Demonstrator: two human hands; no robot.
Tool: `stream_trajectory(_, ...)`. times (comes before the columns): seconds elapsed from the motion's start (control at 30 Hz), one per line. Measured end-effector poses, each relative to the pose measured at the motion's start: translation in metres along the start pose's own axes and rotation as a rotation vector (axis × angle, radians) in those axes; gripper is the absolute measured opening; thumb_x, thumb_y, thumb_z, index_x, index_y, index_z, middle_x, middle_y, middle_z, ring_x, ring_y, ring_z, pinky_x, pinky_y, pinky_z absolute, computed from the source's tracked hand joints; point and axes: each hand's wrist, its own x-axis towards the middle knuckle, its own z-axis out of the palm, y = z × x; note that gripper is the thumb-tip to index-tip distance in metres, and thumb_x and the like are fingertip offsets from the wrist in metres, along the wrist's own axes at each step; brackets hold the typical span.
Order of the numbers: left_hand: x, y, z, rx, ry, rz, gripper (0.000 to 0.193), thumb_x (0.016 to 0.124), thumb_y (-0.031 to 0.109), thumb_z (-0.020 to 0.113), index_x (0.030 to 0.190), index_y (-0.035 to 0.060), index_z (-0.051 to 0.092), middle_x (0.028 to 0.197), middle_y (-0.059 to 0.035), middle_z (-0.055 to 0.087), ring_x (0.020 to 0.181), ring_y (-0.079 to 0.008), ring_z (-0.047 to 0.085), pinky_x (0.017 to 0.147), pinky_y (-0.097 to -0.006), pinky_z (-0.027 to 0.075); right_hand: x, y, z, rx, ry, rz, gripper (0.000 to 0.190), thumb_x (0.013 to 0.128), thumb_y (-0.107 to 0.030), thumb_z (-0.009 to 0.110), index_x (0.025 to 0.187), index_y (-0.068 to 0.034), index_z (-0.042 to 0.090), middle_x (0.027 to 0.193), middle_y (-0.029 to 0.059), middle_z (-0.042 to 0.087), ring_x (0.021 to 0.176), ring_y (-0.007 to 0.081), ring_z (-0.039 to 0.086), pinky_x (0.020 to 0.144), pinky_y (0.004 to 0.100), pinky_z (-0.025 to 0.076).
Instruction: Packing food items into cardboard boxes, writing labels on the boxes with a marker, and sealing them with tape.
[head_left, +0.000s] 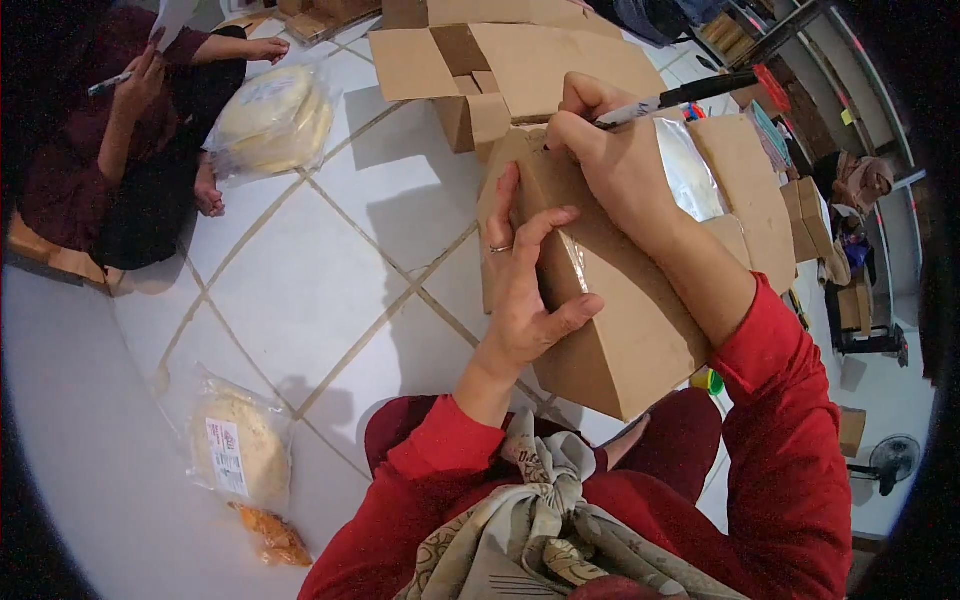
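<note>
My right hand (611, 154) grips a black-and-white marker pen (660, 97), its tip at the upper end of a cardboard box flap (600, 225). Small dark marks show on the cardboard beside the tip. Fingers spread, my left hand (525, 277) rests along the left edge of this flap. A strip of clear tape (576, 262) shines between its thumb and index finger. Behind my right wrist, a clear plastic package (686, 171) with pale contents shows among the box's raised flaps. The box stands on the floor in front of my folded legs.
A packet of flat pale rounds (240, 439) and an orange-brown packet (271, 534) lie at left. Beyond them, a person (112, 150) sits beside stacked packets (274, 120), holding a pen and paper. More open cartons (555, 60) stand ahead; a fan (892, 459) is at right.
</note>
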Motion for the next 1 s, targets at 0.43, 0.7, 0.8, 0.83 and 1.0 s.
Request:
stream_trajectory(0.43,0.000,-0.001,0.001,-0.030,0.040,0.015,0.068,0.064,0.057,0.060,0.111,0.0096,0.048,0.134,-0.0266,0.016,0.126,-0.0389,0.015,0.101,-0.0467,0.015,-0.001,0.001,-0.002,-0.030,0.009,-0.012,0.023,0.072,-0.011,0.053,0.060,0.000,0.037,0.053,0.0043,0.031,0.053,0.0101,0.032,0.047,0.0282,0.031)
stream_trajectory(0.7,0.000,-0.002,0.002,-0.044,0.027,-0.006,0.069,0.064,0.058,0.061,0.112,0.0103,0.048,0.135,-0.0247,0.014,0.127,-0.0380,0.013,0.102,-0.0463,0.014,-0.001,0.005,-0.001,0.001,0.049,-0.016,0.018,0.067,-0.008,0.050,0.057,-0.002,0.038,0.053,-0.0002,0.036,0.054,0.0072,0.032,0.048,0.0237,0.027)
stream_trajectory(0.8,0.000,0.000,0.002,-0.058,0.027,-0.015,0.069,0.064,0.058,0.061,0.112,0.0099,0.048,0.135,-0.0240,0.014,0.127,-0.0373,0.013,0.102,-0.0458,0.014,0.001,0.005,-0.001,-0.038,0.052,-0.061,0.018,0.068,-0.008,0.050,0.057,-0.001,0.038,0.052,-0.0001,0.036,0.053,0.0072,0.032,0.048,0.0237,0.027)
stream_trajectory(0.83,0.000,0.001,0.003,-0.067,0.030,-0.027,0.069,0.064,0.058,0.061,0.112,0.0095,0.048,0.135,-0.0236,0.015,0.127,-0.0370,0.013,0.102,-0.0456,0.014,0.000,0.006,-0.002,-0.040,0.055,-0.059,0.018,0.068,-0.008,0.050,0.057,-0.001,0.038,0.052,-0.0001,0.036,0.053,0.0072,0.032,0.048,0.0237,0.027)
stream_trajectory(1.0,0.000,-0.001,0.003,-0.079,0.037,-0.010,0.069,0.064,0.058,0.061,0.112,0.0093,0.048,0.135,-0.0230,0.015,0.127,-0.0369,0.013,0.102,-0.0457,0.014,-0.002,0.005,-0.001,-0.016,0.087,-0.026,0.019,0.068,-0.008,0.050,0.056,-0.001,0.038,0.053,-0.0003,0.035,0.052,0.0067,0.032,0.047,0.0238,0.026)
